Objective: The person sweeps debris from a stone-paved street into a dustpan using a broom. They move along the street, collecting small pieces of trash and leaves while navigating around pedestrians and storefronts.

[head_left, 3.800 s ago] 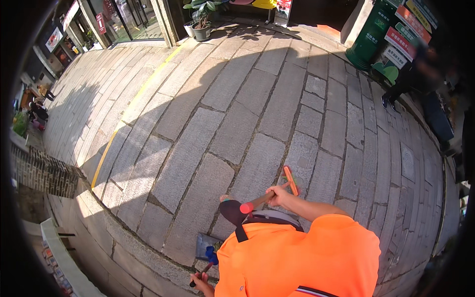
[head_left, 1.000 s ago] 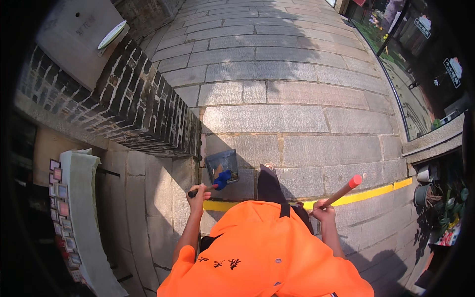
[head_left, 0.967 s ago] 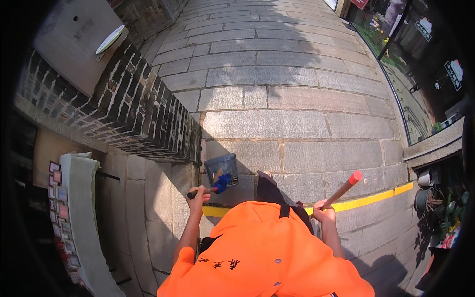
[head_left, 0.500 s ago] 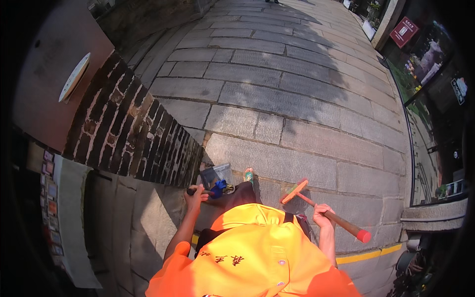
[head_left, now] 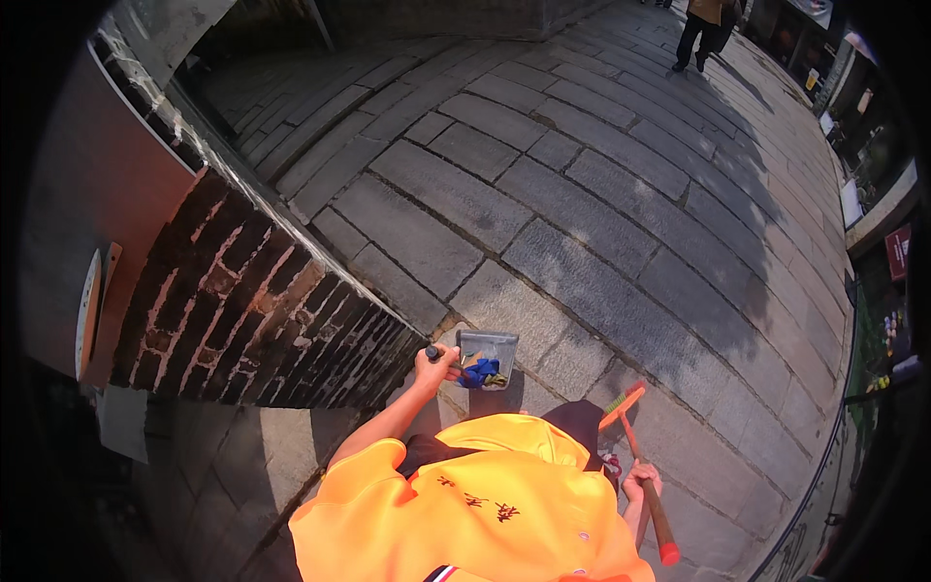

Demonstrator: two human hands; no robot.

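My left hand (head_left: 436, 367) is closed round the dark handle of a grey dustpan (head_left: 497, 343), which hangs beside the brick wall's corner. A blue cloth or bag (head_left: 480, 372) and other scraps lie in the pan; what they are exactly is too small to tell. At my right side, my right hand (head_left: 640, 480) grips the brown handle of a broom (head_left: 623, 405). Its orange head with green bristles points forward, held out over the paving, and the red handle end points back. Whether the bristles touch the ground I cannot tell.
On the left stands a brick wall (head_left: 262, 301) with a reddish panel and a round plate-like piece (head_left: 89, 315). Grey stone paving (head_left: 601, 194) stretches ahead, part shaded. A person (head_left: 698, 34) is on the lane at far right. Shopfronts line the right edge.
My view has turned left, and the wall corner is nearer the middle. The dustpan has come further forward, while the broom handle now points more straight back. A person has come into view.
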